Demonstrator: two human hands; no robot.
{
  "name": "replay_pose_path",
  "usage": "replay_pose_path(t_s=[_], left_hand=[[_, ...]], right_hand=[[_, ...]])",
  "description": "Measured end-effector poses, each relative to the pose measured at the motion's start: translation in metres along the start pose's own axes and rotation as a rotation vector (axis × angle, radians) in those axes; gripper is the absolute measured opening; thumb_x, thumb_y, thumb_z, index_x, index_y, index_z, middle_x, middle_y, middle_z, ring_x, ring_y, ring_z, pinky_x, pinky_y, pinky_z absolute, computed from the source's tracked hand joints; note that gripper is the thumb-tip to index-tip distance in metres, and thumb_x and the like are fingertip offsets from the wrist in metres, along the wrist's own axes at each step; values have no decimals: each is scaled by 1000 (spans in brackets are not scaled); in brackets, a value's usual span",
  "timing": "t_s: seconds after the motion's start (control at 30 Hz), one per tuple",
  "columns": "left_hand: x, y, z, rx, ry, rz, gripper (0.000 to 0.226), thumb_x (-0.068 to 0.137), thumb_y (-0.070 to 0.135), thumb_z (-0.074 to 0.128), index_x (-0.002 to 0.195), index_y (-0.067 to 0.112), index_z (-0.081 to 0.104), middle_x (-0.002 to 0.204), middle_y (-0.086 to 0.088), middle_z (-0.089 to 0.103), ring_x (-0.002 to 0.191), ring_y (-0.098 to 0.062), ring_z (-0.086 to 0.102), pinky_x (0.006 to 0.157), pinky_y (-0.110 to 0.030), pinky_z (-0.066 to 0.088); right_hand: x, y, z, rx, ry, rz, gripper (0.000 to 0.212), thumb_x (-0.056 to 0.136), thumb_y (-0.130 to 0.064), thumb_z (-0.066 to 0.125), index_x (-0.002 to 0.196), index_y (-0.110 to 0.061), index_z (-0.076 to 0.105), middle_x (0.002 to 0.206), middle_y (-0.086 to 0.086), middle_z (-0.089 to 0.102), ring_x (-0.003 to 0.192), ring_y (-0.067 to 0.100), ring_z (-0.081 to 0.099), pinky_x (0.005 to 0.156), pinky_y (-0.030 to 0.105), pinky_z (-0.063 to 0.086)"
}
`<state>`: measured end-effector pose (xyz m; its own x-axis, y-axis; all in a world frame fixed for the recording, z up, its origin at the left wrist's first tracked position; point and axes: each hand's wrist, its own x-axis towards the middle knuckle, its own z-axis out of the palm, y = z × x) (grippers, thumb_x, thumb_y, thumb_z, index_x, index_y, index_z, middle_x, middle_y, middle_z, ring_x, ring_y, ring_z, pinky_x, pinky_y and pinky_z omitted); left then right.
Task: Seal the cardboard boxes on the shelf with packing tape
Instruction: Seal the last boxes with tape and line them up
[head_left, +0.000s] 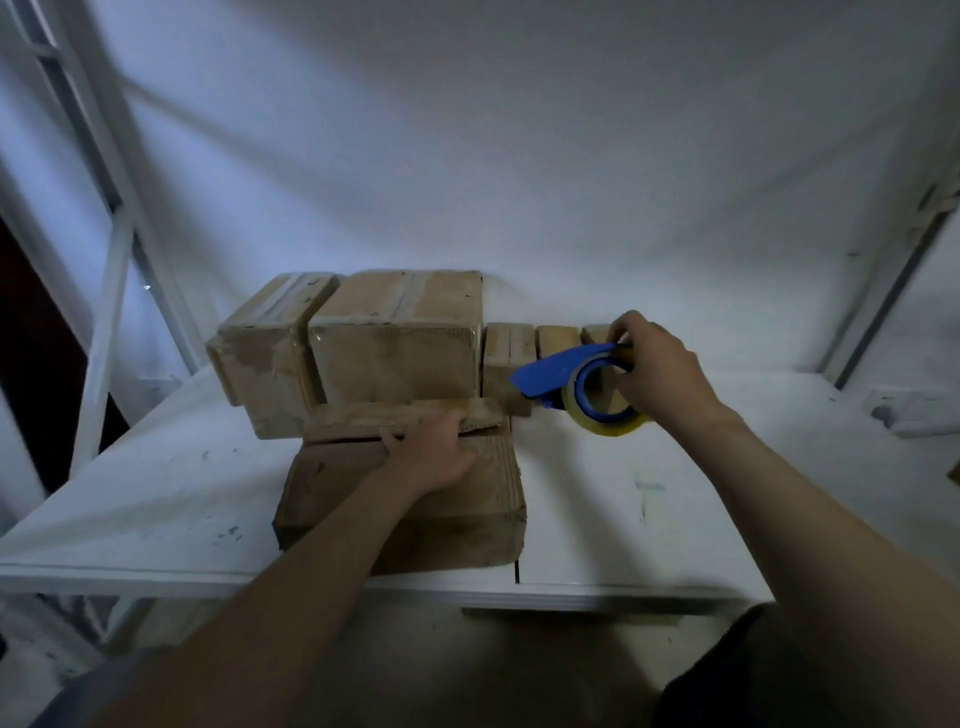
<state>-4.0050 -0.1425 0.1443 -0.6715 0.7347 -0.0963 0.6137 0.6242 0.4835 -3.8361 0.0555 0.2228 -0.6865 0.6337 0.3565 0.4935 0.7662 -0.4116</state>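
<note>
On the white shelf (623, 493), the left hand (431, 457), fingers flat, pins the probably light, springy-flapped brown cardboard box (467, 509); the right hand (660, 374) grips the blue plastic tape dispenser (550, 371).

small boxes (510, 347): partly hidden behind tape dispenser (561, 371) and right hand (662, 371)
shelf frame (110, 291): blurred, cut off by the left edge

A scuffed white shelf (623, 493) carries several cardboard boxes (395, 364).
</note>
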Motion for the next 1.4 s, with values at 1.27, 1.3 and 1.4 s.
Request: replay_pose_path(t_s=[1.27, 1.3, 1.4], left_hand=[[-50, -29, -157, -920, 128, -358, 22, 95, 31, 61, 77, 19, 66, 64, 6, 62, 62, -9, 50, 53, -24, 33], [-49, -29, -158, -900, 146, -342, 21, 95, 31, 62, 78, 19, 66, 65, 6, 63, 61, -8, 50, 51, -22, 33], [-49, -33, -163, -852, 182, -299, 21, 95, 28, 63, 77, 17, 67, 56, 7, 61, 54, -6, 46, 50, -21, 30]], right_hand=[[17, -130, 7, 407, 40, -292, 71, 85, -5, 68, 134, -48, 38, 113, -11, 58, 93, 11, 62, 82, 27, 56], [17, -127, 9, 384, 53, -331, 73, 86, -7, 66, 138, -49, 39, 115, -12, 56, 98, 10, 59, 85, 26, 53], [19, -120, 18, 294, 71, -412, 70, 88, -11, 64, 145, -46, 42, 112, -11, 50, 98, 7, 51, 84, 23, 47]])
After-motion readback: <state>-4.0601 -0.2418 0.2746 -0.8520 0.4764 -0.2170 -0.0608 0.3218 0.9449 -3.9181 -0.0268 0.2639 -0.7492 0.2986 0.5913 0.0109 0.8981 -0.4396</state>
